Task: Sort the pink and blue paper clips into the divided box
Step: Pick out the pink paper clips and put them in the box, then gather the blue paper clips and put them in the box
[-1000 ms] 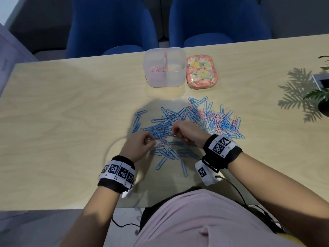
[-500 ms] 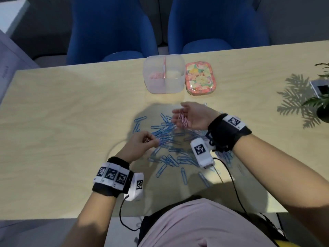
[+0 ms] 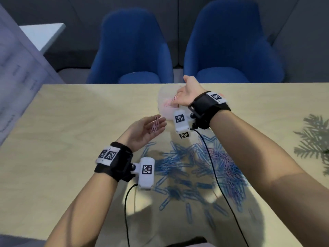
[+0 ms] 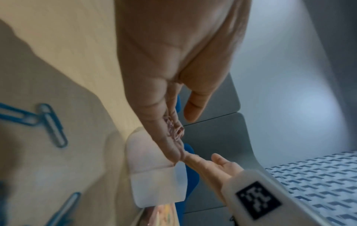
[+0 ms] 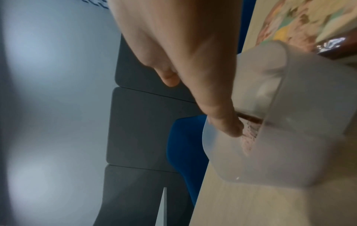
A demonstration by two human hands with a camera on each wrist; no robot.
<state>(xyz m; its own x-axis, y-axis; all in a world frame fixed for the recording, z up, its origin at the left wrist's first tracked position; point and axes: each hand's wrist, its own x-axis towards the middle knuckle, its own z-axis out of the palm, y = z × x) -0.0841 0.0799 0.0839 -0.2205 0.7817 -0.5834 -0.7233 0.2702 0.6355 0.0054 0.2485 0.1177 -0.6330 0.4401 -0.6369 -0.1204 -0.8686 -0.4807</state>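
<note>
Both palms are turned up, flat-fingered, over the far half of the pale wooden table.

The left hand, fingers straight and apart, carries a small bunch of pink wire paper clips on its fingers, just short of the translucent plastic divided box. The right hand tips over the box, fingers extended, pink clips at its fingertips above the pink-filled compartment. The box stands near the table's far edge, the floral lid beside it. The scattered heap of blue and pink clips lies nearer, bare wood to its left.
</note>
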